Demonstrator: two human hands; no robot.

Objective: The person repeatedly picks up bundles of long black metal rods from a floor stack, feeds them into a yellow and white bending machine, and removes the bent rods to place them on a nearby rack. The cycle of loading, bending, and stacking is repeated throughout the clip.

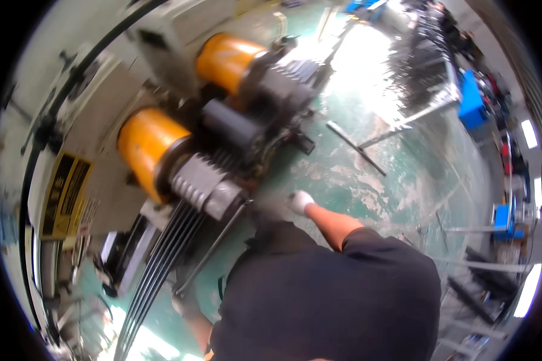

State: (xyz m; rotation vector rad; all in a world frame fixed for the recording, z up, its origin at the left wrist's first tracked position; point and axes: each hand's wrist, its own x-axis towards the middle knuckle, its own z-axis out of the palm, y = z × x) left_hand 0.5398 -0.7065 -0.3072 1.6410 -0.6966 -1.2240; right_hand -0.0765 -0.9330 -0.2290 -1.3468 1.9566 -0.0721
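Observation:
At the lower left, my left hand (185, 305), in a pale glove, is at the lower end of a thin metal rod (214, 248). Its fingers look closed around it, though small and blurred. The rod slants up to the grey ribbed head (206, 186) of a machine with an orange cylinder (152, 150). My right hand (300, 202), white-gloved, is out over the green floor, right of the machine. Motion smears its fingers beside a dark blurred shape (274, 219), so any grip is unclear. Several long dark bars (162, 265) run parallel beneath the machine head.
A second orange cylinder (230, 60) with a ribbed head stands farther back. Loose metal bars (356, 148) lie on the floor ahead. At the right are blue boxes (473, 101) and metal frames. A black hose (33, 162) arcs along the left.

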